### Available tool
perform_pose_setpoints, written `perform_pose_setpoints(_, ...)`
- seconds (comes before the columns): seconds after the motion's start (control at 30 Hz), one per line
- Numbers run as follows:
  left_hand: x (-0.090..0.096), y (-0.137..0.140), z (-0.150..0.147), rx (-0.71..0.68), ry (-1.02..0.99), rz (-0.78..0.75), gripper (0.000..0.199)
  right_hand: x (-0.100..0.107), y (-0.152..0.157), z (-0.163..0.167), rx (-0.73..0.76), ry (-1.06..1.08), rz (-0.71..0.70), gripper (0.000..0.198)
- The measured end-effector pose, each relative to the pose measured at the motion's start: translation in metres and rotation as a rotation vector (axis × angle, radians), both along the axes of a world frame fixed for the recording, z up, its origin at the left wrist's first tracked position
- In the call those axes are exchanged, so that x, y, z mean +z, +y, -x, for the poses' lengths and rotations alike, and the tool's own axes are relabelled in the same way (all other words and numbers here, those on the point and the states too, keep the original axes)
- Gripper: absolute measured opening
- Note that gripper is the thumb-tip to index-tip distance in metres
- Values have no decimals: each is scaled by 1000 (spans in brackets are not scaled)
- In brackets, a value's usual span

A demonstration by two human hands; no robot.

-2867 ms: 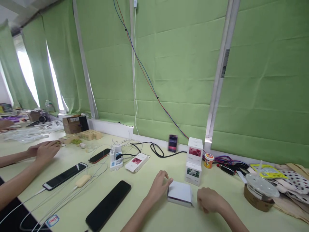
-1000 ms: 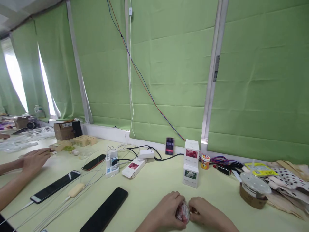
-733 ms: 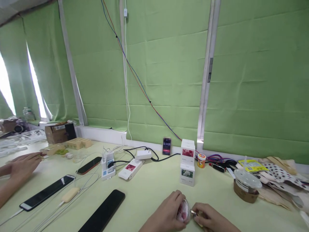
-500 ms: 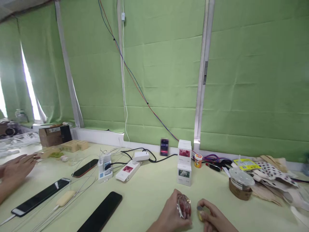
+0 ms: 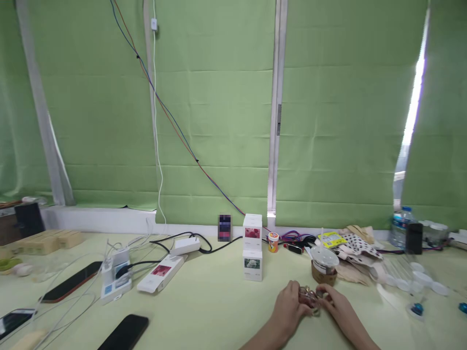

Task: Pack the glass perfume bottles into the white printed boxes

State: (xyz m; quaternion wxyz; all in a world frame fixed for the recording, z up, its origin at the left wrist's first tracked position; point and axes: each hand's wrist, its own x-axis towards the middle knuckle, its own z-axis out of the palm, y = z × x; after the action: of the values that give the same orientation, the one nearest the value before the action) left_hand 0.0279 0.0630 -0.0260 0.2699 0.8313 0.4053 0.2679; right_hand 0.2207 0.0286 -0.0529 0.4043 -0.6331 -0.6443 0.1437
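Observation:
My left hand (image 5: 289,307) is wrapped round a small clear jar (image 5: 308,296) with something reddish inside. The jar lies tilted low over the table, its right end toward my other hand. My right hand (image 5: 337,307) pinches a small greyish round piece (image 5: 320,293), perhaps a lid, at that end of the jar. Whether the piece touches the jar is too small to tell. Behind both hands stands a clear plastic cup (image 5: 324,257) on a roll of brown tape (image 5: 324,277). Two white boxes (image 5: 252,265) with flower pictures are stacked to the left.
To the left are a black phone (image 5: 126,333), a power strip (image 5: 116,279) with cables and a flat white box (image 5: 162,273). An orange tub (image 5: 273,242) stands near the wall. Patterned cloth (image 5: 361,248), a water bottle (image 5: 399,228) and white caps (image 5: 423,278) occupy the right side.
The view has swung right. My hands have come together, with the small round piece brought up to the jar's end. The other person's hands on the left have left the view.

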Motion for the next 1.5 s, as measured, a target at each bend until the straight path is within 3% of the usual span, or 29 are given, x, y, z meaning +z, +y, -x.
perform_pose_setpoints(0.13, 0, 3, -24, -21, -19, -5, 33, -5, 3, -12, -84, -51, -15, 30)
perform_pose_setpoints(0.27, -2, 5, -16, 16, -83, -92, 64, -8, -2, -24, -129, -131, -11, 41)
perform_pose_setpoints(0.33, 10, 15, 2, 143, -174, -272, 66, -5, -5, -26, -197, -223, -46, 42)
perform_pose_setpoints(0.43, 50, 42, 34, 573, -325, -547, 59, 9, -7, -12, -355, -331, -212, 36)
perform_pose_setpoints(0.5, 80, 63, 50, 824, -361, -599, 76, 24, -8, 9, -387, -332, -391, 37)
perform_pose_setpoints(0.6, 105, 86, 59, 891, -317, -518, 82, 47, -10, 45, -315, -288, -568, 42)
perform_pose_setpoints(0.77, 110, 82, 60, 805, -379, -475, 79, 65, -17, 79, -185, -155, -638, 45)
perform_pose_setpoints(0.83, 115, 64, 62, 743, -426, -515, 80, 68, -19, 88, -166, -45, -626, 43)
perform_pose_setpoints(0.93, 118, 24, 69, 529, -537, -562, 79, 72, -21, 110, -78, 150, -557, 43)
perform_pose_setpoints(1.03, 96, -14, 78, 335, -465, -499, 79, 74, -23, 138, 65, 359, -425, 54)
perform_pose_setpoints(1.1, 70, -30, 87, 211, -399, -364, 81, 72, -24, 152, 136, 398, -324, 57)
perform_pose_setpoints(1.23, 29, -36, 122, 125, -412, 71, 87, 63, -27, 163, 440, 455, 12, 36)
perform_pose_setpoints(1.33, 30, -35, 151, -140, -455, 320, 85, 60, -30, 159, 670, 625, 181, 28)
perform_pose_setpoints(1.5, 50, -39, 161, -538, -447, 572, 90, 59, -29, 146, 746, 565, 114, 26)
